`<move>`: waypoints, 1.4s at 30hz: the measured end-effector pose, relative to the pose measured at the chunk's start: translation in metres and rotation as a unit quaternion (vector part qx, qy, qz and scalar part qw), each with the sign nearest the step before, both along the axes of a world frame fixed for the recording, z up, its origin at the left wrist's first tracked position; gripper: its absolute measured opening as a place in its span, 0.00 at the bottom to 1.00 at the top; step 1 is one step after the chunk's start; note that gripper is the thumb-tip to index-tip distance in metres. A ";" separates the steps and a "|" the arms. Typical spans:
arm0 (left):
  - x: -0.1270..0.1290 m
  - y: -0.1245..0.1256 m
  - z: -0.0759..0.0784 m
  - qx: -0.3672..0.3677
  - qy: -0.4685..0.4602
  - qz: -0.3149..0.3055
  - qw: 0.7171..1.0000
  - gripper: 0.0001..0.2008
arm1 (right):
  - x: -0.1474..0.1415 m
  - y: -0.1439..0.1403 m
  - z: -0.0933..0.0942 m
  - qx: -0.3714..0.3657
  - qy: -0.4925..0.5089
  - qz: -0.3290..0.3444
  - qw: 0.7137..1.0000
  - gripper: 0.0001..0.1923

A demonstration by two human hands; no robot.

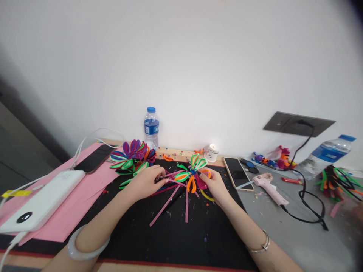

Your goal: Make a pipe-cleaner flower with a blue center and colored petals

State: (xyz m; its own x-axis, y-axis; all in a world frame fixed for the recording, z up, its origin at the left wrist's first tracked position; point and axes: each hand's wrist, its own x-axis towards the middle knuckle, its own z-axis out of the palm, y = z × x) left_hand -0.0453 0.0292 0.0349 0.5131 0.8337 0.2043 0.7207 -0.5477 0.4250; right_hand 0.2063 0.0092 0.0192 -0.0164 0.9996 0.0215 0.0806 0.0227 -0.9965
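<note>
On the black mat [176, 234], left hand [146, 183] pinches closed on pink pipe-cleaner strips [170, 189] running rightward into the half-built flower [193, 173], whose right edge the right hand [217, 185] grips, nearer.

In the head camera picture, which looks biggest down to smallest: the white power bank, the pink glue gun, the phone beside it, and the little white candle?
1. White power bank, though it lies nearest the camera, which inflates it.
2. Pink glue gun and phone: they look about alike, so I won't rank them.
3. Candle, clearly smallest.
</note>
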 end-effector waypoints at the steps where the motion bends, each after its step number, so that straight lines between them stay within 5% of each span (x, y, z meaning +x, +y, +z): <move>1: -0.002 0.000 0.001 -0.007 0.006 -0.005 1.000 0.14 | 0.000 0.000 -0.001 -0.001 -0.003 0.000 1.000 0.16; 11: -0.008 0.003 0.001 -0.108 0.065 -0.052 0.991 0.16 | 0.000 0.000 -0.001 0.007 0.000 0.001 1.000 0.14; 25: -0.011 0.003 -0.008 -0.080 0.082 -0.045 0.992 0.20 | 0.000 0.000 -0.002 0.007 0.003 -0.001 1.000 0.14; 32: -0.002 0.004 -0.003 -0.027 -0.011 0.004 1.000 0.22 | 0.000 0.000 -0.002 0.002 -0.001 0.003 1.000 0.14; 42: 0.002 -0.002 0.003 -0.138 -0.220 0.068 0.963 0.22 | 0.000 0.001 -0.001 -0.001 -0.016 -0.002 1.000 0.16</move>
State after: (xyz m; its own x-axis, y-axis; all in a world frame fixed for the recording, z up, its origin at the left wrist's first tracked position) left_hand -0.0434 0.0271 0.0382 0.3106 0.9405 0.1381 0.4944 -0.2839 0.8216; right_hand 0.2068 0.0099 0.0183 -0.0135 0.9997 0.0195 0.1131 0.0209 -0.9934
